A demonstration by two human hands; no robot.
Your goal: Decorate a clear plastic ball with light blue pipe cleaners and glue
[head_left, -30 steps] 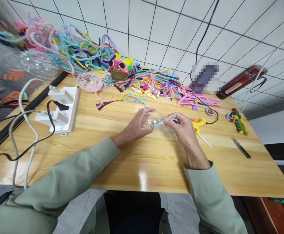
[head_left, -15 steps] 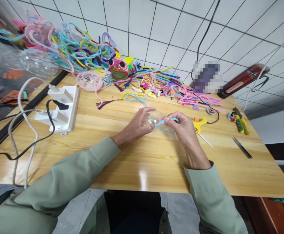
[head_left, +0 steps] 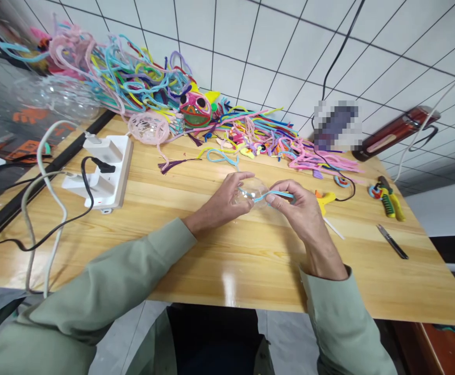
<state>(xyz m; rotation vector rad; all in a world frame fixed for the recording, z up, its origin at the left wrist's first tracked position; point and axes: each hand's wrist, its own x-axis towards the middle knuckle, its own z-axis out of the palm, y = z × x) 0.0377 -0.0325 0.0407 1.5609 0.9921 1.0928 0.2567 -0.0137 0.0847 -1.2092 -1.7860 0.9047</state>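
My left hand (head_left: 233, 197) is curled around a clear plastic ball (head_left: 257, 186), gripping its left side. Between thumb and fingers, my right hand (head_left: 295, 200) pinches a light blue pipe cleaner (head_left: 276, 194) at the ball's right side. The blue strand runs over the ball's surface; whether it is fixed there I cannot tell. A second light blue pipe cleaner (head_left: 222, 158) lies in a loop just beyond my left hand. Right of my right hand sits a yellow glue gun (head_left: 326, 200), partly hidden, with a white glue stick (head_left: 335, 228) beside it.
A white power strip (head_left: 120, 174) with cables lies on the left. Heaped pipe cleaners (head_left: 134, 78) line the wall, near a pink wrapped ball (head_left: 148, 128) and a decorated face ball (head_left: 196, 109). Pliers (head_left: 390, 200), a craft knife (head_left: 392, 242) and a red flask (head_left: 397, 133) stand right.
The blue pipe cleaner's open loop at my right hand is now drawn into narrow, nearly parallel strands. My left hand keeps its hold on the ball. The view has shifted slightly.
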